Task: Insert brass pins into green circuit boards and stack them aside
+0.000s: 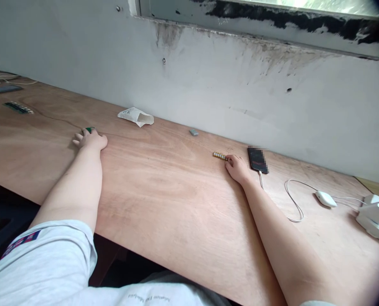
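Observation:
My left hand (91, 139) rests palm down on the wooden table, its fingers curled over a small green object (89, 129). Most of that object is hidden under the fingers, so its kind does not show. Farther right, my right hand (238, 168) has its thumb and fingers closed at the right end of a short row of small cylindrical batteries (219, 156) with yellow and silvery colouring. The row lies flat on the table, and its right end is covered by the fingertips.
A dark green row of small cylinders (18, 107) lies far left. Near the wall are an opened white paper bag (136, 116) and a small grey block (193, 132). A phone (258, 160) with a white cable lies by my right hand; a white adapter (325, 199) is farther right.

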`<state>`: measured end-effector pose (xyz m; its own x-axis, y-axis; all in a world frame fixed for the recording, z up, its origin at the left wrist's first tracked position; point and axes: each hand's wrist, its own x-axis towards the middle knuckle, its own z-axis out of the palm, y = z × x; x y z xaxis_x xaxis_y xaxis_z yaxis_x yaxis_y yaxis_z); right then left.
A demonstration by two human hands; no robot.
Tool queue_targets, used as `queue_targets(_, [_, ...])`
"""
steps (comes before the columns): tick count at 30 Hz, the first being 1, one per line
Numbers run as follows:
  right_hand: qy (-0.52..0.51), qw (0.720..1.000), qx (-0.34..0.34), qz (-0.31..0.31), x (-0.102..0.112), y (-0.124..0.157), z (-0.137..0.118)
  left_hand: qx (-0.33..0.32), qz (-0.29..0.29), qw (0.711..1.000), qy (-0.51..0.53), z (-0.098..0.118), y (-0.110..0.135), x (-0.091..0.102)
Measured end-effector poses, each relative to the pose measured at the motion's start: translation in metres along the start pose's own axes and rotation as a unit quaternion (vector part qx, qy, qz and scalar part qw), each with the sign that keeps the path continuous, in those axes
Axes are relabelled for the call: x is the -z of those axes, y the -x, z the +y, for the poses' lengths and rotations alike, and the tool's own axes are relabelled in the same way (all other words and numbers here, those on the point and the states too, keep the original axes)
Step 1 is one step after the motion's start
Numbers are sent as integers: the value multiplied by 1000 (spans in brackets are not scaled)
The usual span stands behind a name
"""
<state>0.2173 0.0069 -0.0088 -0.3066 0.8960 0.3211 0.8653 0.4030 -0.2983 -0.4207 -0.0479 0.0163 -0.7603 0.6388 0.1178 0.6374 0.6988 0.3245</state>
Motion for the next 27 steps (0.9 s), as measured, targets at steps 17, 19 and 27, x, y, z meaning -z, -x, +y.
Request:
queue_targets(17, [-5, 1000, -2, 5, 0, -1, 0, -139, 51, 989, -26, 1, 4, -7])
queue_targets(19, [-1, 1000, -8, 5, -1, -2, 0, -164, 52, 985, -16, 10, 8, -10])
queue_targets(27, [-19, 999, -15, 26, -3, -5, 0, -358, 11, 917, 178, 125, 106, -36])
